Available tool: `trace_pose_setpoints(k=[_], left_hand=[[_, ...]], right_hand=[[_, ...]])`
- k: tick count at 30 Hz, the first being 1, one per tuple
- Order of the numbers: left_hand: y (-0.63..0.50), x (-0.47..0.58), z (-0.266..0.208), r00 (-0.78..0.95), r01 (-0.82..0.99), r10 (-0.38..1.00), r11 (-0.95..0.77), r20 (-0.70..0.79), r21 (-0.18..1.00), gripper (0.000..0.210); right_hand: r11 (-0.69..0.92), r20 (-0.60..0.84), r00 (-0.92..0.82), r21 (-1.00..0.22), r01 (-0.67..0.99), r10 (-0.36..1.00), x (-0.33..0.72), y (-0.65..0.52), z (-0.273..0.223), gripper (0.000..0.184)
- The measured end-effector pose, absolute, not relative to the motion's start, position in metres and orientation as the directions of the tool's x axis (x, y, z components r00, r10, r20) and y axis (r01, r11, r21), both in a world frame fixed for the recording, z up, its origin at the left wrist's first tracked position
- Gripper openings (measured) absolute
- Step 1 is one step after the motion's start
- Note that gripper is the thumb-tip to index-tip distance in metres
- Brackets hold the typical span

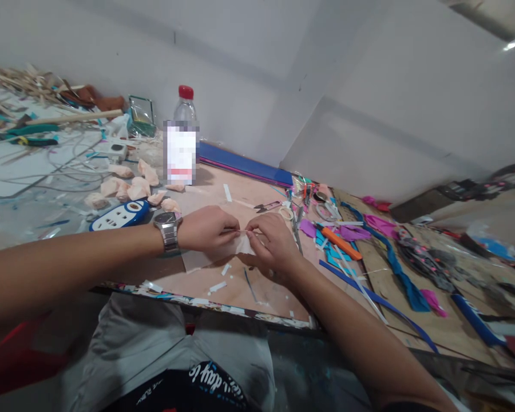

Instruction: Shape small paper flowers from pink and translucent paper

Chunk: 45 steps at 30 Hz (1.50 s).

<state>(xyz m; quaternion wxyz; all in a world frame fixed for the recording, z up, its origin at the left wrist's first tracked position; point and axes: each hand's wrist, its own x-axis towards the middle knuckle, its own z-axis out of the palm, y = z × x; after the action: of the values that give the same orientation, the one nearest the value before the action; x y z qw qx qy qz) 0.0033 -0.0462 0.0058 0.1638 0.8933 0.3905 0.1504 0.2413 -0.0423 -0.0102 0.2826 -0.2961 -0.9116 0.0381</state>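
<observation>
My left hand (206,229), with a metal watch on its wrist, is closed in a pinch above the table's near middle. Opposite it, my right hand (276,241) pinches too, thumb against fingers, and the fingertips of both hands nearly meet. Between them hangs a thin, pale, see-through sheet (244,246), its upper edge held by both hands. Whether it is paper, film or cloth I cannot tell. Small white strips (218,286) lie on the tabletop below. Thread snips (268,206) rest just beyond my right hand.
Left of my hands are a blue and white power strip (120,216) and peach-coloured crumpled pieces (139,187). A red-capped bottle (186,109) stands behind. To the right lie an orange cutter (341,243), blue strips (380,294) and coloured scraps. Green-handled pliers (32,130) are far left.
</observation>
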Motion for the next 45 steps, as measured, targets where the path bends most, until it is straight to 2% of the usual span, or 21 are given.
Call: trace_pose_setpoints(k=[6, 13, 18, 26, 30, 35, 39, 45], left_hand=[[-0.047, 0.003, 0.009, 0.647, 0.653, 0.759, -0.604, 0.080, 0.457, 0.034], [-0.047, 0.003, 0.010, 0.659, 0.627, 0.751, -0.580, 0.043, 0.520, 0.034], [-0.046, 0.004, 0.009, 0.651, 0.624, 0.759, -0.561, 0.036, 0.544, 0.031], [-0.040, 0.001, 0.007, 0.691, 0.562, 0.722, -0.492, -0.049, 0.665, 0.032], [-0.038, -0.001, 0.006, 0.709, 0.502, 0.692, -0.357, -0.138, 0.788, 0.033], [-0.042, 0.000, 0.008, 0.676, 0.410, 0.715, -0.164, -0.178, 0.897, 0.041], [-0.043, 0.001, 0.009, 0.654, 0.395, 0.736, -0.133, -0.177, 0.909, 0.039], [-0.040, -0.001, 0.008, 0.685, 0.492, 0.707, -0.271, -0.176, 0.827, 0.028]], right_hand=[[0.824, 0.501, -0.659, -0.262, 0.502, 0.560, 0.241, -0.042, -0.011, 0.008], [0.855, 0.507, -0.697, -0.193, 0.481, 0.506, 0.241, -0.040, -0.010, 0.010], [0.855, 0.537, -0.672, -0.232, 0.464, 0.510, 0.240, -0.041, -0.012, 0.007], [0.850, 0.518, -0.679, -0.235, 0.471, 0.520, 0.239, -0.042, -0.011, 0.010], [0.874, 0.540, -0.693, -0.209, 0.439, 0.477, 0.239, -0.042, -0.008, 0.010], [0.861, 0.516, -0.695, -0.213, 0.461, 0.500, 0.239, -0.043, -0.006, 0.011], [0.855, 0.497, -0.701, -0.212, 0.473, 0.511, 0.239, -0.044, -0.004, 0.013], [0.867, 0.518, -0.701, -0.201, 0.456, 0.490, 0.240, -0.043, -0.003, 0.013]])
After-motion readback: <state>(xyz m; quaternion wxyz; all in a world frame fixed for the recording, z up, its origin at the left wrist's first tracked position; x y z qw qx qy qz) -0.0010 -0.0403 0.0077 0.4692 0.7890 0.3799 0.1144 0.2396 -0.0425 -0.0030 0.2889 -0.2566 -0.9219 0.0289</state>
